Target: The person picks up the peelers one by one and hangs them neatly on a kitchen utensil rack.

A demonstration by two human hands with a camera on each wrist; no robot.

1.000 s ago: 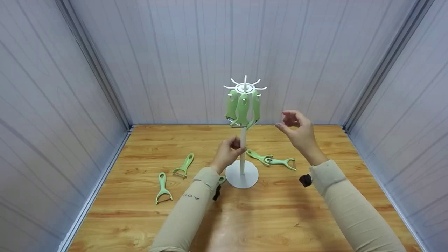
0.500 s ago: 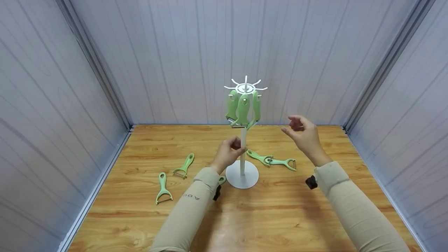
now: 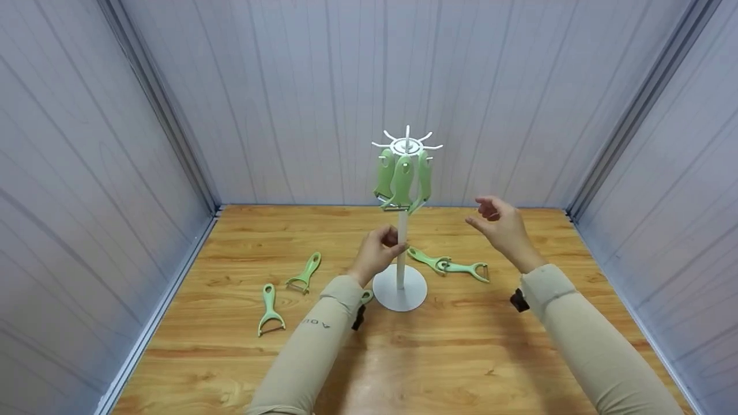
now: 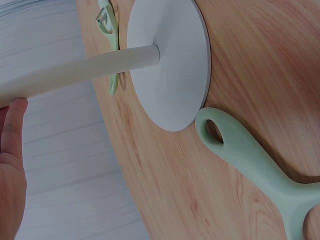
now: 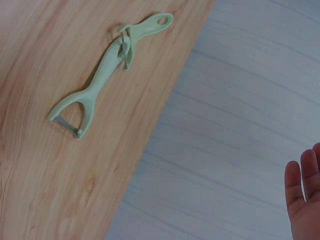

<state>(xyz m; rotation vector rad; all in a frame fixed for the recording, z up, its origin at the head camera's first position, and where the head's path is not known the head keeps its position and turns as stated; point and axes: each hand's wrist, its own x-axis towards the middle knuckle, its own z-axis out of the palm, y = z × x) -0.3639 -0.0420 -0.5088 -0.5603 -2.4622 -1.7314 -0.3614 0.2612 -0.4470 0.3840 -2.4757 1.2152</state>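
My left hand (image 3: 373, 252) pinches the pole (image 3: 402, 271) of a white hook stand between thumb and fingers. The stand's round base (image 4: 177, 95) rests on the table, and a ring of hooks (image 3: 407, 146) tops it. Three green Y-shaped peelers (image 3: 402, 183) hang by their handle holes on the near-side hooks. Right of the stand, my right hand (image 3: 503, 227) is raised in the air with loosely bent fingers and nothing between them. A peeler (image 4: 250, 155) lies beside the base, mostly hidden by my left forearm in the head view.
Two peelers lie right of the stand; the lighter one (image 5: 97, 77) has its handle end at the blade of the other (image 5: 152, 26). On the left side lie two more, a farther peeler (image 3: 305, 272) and a nearer peeler (image 3: 270, 311). Pale panel walls (image 3: 323, 104) enclose the wooden table (image 3: 438, 369).
My right hand has drawn slightly right and down, away from the stand, its fingers a little more spread. The left hand keeps its hold on the pole, and the hanging peelers stay put.
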